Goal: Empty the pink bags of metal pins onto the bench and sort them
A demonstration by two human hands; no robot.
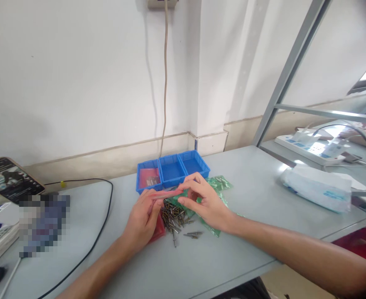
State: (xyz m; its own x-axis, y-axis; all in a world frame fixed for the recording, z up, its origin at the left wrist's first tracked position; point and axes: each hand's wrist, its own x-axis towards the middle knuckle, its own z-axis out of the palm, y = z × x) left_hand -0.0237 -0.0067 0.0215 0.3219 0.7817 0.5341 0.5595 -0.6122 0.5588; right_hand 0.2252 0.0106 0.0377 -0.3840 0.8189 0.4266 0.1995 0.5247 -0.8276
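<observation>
My left hand (143, 216) is closed on a thin pink plastic bag (165, 194), its thumb below and fingers behind. My right hand (201, 200) is at the bag's right end, fingers curled and fingertips on its edge. Below the bag is a pile of small metal pins or bits (175, 216), with a few loose metal pieces (193, 235) lying apart. More pink plastic (159, 230) lies under my left hand, partly hidden. Green plastic bags (222, 182) spread behind and beside my right hand, some holding metal pieces.
Behind my hands stand three joined blue bins (172, 168); the left one contains a pink bag (148, 176) with metal pieces. A black cable (108, 207) curves across the table's left side, near a propped phone (13, 178). To the right are a tissue pack (316, 189) and a metal frame (290, 72).
</observation>
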